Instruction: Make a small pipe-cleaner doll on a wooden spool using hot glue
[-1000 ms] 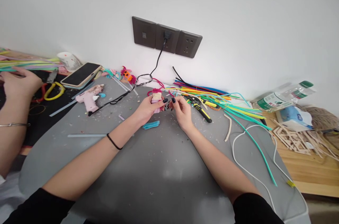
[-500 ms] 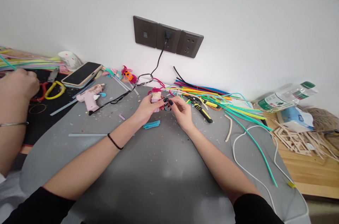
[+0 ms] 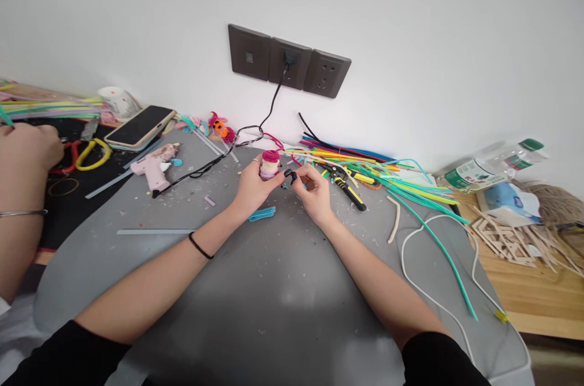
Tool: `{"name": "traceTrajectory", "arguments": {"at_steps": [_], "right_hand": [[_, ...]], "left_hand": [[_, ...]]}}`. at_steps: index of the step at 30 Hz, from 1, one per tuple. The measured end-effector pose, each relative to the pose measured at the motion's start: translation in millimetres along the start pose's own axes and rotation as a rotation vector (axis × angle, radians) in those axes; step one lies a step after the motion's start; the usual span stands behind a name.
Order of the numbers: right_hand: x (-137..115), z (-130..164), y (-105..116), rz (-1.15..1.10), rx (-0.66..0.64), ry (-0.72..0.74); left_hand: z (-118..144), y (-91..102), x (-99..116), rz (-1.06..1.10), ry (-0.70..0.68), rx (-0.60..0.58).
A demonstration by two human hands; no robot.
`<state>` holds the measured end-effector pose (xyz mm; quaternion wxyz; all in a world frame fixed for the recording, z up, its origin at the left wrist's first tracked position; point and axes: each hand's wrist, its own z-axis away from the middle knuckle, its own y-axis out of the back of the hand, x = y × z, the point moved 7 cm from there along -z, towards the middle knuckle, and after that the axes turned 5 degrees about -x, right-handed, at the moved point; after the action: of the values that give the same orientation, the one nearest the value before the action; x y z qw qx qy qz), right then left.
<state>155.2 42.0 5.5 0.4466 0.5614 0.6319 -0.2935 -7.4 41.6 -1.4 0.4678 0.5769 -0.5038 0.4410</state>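
My left hand (image 3: 252, 189) is closed around a small doll-like figure of fuzzy chenille stems (image 3: 271, 162), with a magenta top, a cream middle and a lilac lower part. Its underside is hidden by my fingers and thumb. Just to the right, my right hand (image 3: 314, 193) is pinched, its dark-nailed fingertips close to my left thumb. Whatever lies between those fingertips is too small to make out. A folded blue chenille piece (image 3: 262, 214) rests on the grey mat (image 3: 292, 289) beneath my left wrist.
Left of my hands lies a pink glue gun (image 3: 152, 168) with a black cord, near a phone (image 3: 140, 127). Yellow-black pliers (image 3: 349, 190) and bundled chenille stems (image 3: 410, 194) lie to the right, beside a white cable (image 3: 404, 258). At far left is another person's hand (image 3: 30, 146).
The figure has turned in my left hand, so its magenta top and cream middle show more plainly. My right hand stays near it. The other person's hand has shifted slightly left and down.
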Motion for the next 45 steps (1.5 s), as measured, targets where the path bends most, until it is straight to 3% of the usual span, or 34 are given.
{"name": "traceTrajectory", "arguments": {"at_steps": [11,21,32,40,45], "right_hand": [[6,-2,12,-0.008,0.119,-0.024],[5,-1,2,-0.034,-0.007,-0.024],[4,-2,0,-0.057,-0.012,-0.036],[5,-2,1,-0.044,0.023,-0.04],[6,-3,7,-0.002,0.068,-0.04]], "left_hand": [[0,0.0,1,0.049,0.032,-0.018],[-1,-5.4,-3,0.235,0.153,-0.06],[-1,-4.0,-2,0.155,0.101,-0.052],[3,3.6,6,-0.112,-0.033,0.062],[2,4.1,3,-0.065,-0.014,0.052]]}}
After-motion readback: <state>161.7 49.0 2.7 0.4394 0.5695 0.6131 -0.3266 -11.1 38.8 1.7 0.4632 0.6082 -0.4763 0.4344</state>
